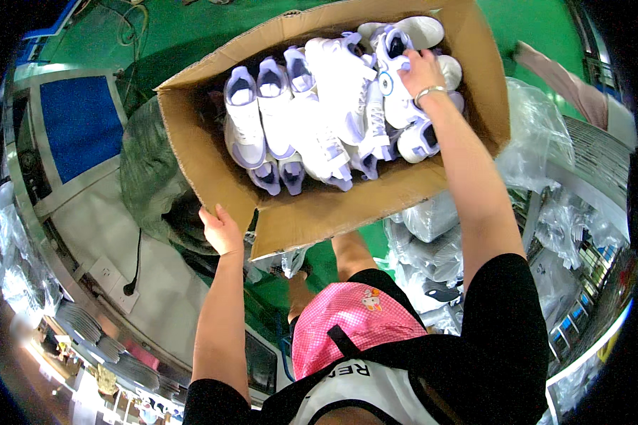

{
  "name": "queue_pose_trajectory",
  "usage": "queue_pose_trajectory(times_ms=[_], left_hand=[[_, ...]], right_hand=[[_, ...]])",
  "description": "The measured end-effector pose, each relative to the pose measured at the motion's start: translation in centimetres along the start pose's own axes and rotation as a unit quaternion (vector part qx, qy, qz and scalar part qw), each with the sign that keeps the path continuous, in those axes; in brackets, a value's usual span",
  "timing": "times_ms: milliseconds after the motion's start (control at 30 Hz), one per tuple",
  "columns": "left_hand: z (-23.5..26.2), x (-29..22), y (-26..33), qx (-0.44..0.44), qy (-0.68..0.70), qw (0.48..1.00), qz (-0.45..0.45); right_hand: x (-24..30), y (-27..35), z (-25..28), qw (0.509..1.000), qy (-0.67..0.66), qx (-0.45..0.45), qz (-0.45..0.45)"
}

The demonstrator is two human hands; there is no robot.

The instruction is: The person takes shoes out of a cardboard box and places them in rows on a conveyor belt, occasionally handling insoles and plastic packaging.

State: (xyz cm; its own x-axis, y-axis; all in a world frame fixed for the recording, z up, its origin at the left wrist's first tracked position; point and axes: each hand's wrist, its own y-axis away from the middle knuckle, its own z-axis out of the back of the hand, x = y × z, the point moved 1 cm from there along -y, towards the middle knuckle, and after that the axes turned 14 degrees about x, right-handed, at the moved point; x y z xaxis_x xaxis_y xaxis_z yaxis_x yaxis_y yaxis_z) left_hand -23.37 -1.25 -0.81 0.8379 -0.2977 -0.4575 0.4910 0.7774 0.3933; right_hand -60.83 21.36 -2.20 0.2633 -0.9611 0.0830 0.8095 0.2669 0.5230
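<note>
A large open cardboard box [301, 230] full of white sneakers with lavender trim [276, 106] takes up the upper middle. My left hand [222, 232] grips the box's near left corner, thumb up along the cardboard. Inside, toward the right end, my right hand [424, 74] has its fingers bent over a white sneaker [397, 85] with a round blue-ringed mark on it. Its fingertips are partly hidden against that shoe. Other sneakers lie close around it, one showing its pale sole [424, 32] at the far side.
Clear plastic bags [432, 237] are heaped right of and below the box. A white machine or cabinet with a blue panel [81, 124] and a socket plate [113, 283] stands left. At the far right, another person's arm [563, 78] reaches in over the green floor [507, 28].
</note>
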Motion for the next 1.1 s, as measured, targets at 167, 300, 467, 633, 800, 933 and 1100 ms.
queue_pose_trajectory(times_ms=[167, 300, 467, 633, 800, 933, 1100], left_hand=[[0.7, -3.5, 0.7, -0.16, -0.189, 0.965, -0.09], [-2.7, -6.2, 3.1, -0.007, -0.161, 0.943, -0.291], [-10.1, -8.5, 2.4, 0.263, 0.011, 0.958, -0.116], [-13.5, -10.4, 1.0, 0.419, -0.027, 0.906, 0.058], [-18.1, -6.5, 1.5, 0.395, -0.007, 0.919, -0.018], [-12.0, -8.3, -0.9, 0.362, -0.022, 0.929, -0.072], [-6.3, -9.5, -10.2, 0.02, -0.115, 0.953, -0.279]], right_hand=[[4.3, 4.4, 0.6, 0.974, -0.016, -0.103, 0.199], [3.4, 8.6, -4.7, 0.946, -0.23, 0.115, 0.196], [1.8, 6.3, -9.2, 0.932, -0.307, -0.04, 0.186], [6.2, 0.8, -5.6, 0.958, -0.152, -0.102, 0.221], [8.3, -2.3, -3.0, 0.986, 0.051, 0.098, 0.124], [7.0, -1.5, -1.2, 0.959, 0.105, 0.247, 0.096], [6.5, 0.7, -1.9, 0.973, 0.099, 0.186, 0.095]])
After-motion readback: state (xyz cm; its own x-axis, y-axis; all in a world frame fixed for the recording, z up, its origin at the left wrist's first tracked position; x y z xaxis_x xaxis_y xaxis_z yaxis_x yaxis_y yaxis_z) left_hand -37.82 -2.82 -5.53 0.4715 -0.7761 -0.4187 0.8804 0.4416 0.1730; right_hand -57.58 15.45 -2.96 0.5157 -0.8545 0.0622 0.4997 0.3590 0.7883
